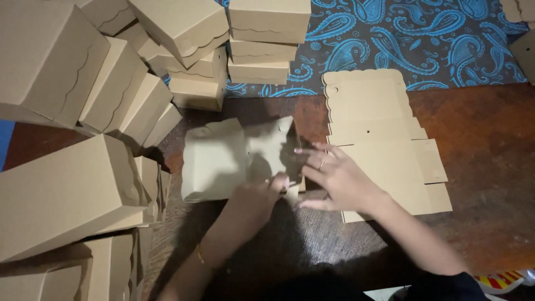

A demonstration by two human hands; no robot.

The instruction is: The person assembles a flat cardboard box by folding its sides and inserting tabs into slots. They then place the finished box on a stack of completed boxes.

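Observation:
A half-folded tan cardboard box (223, 159) lies on the dark wooden floor (490, 156) in front of me. My left hand (259, 198) grips its near right edge, fingers curled around a flap. My right hand (334, 175) presses on the same box's right side, fingers spread and pointing left, with a ring on one finger. Just right of my hands lies a stack of flat unfolded box blanks (379, 134) with scalloped edges.
Several finished tan boxes (61, 189) are piled along the left side, and more stand stacked at the back (262, 42). A blue paisley cloth (412, 39) covers the floor behind. Another box edge (524, 50) shows at far right.

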